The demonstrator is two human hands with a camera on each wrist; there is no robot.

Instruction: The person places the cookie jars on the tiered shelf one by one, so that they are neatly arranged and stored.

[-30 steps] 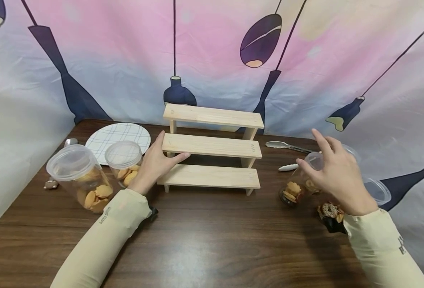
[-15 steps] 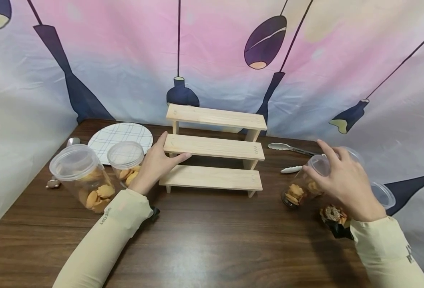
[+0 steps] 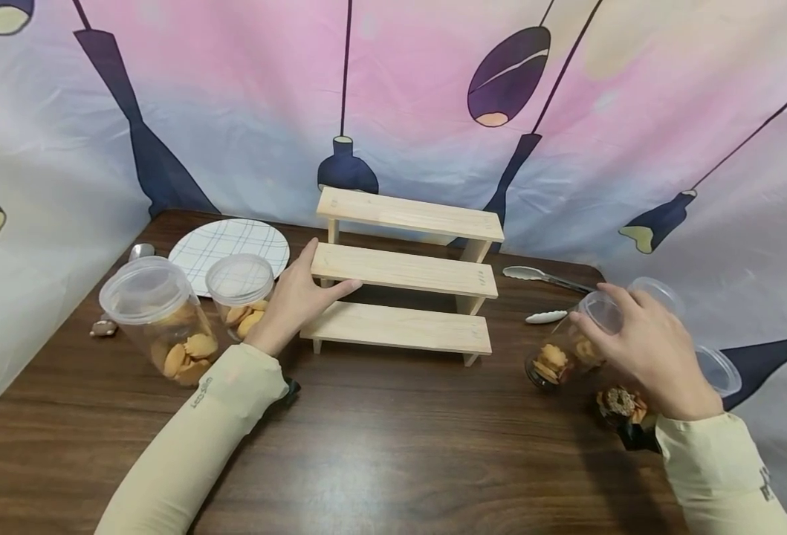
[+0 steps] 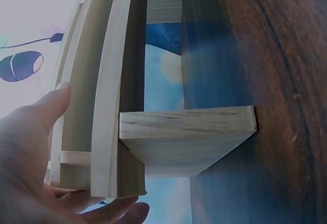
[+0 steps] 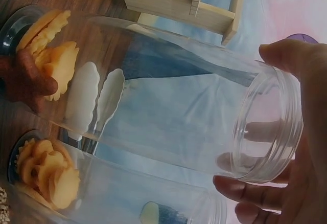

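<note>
A three-tier wooden display shelf (image 3: pixel 403 269) stands at the middle of the table. My left hand (image 3: pixel 291 303) grips the left end of its middle board, thumb in front; in the left wrist view the other fingers curl round the board ends. My right hand (image 3: pixel 657 353) is over the top of a tall clear jar (image 5: pixel 179 98). Its thumb lies on one side of the jar's rim and its fingers bend round the other. Several yellow cookies (image 5: pixel 59 70) and a brown star-shaped piece (image 5: pixel 28 81) show at that jar's base. The jar stands on the table.
A second clear jar of cookies (image 5: pixel 48 175) is beside the held one, with ring-shaped cookies (image 3: pixel 619 401) nearer me. Tongs (image 3: pixel 545 278) lie behind. At left are a large cookie jar (image 3: pixel 166 312), a smaller one (image 3: pixel 241 286), a checked plate (image 3: pixel 195 249) and a spoon-like metal piece (image 3: pixel 141 251).
My right hand has come down from above the jars to the top of one jar, its fingers closing in round the rim. The left hand keeps its place on the shelf.
</note>
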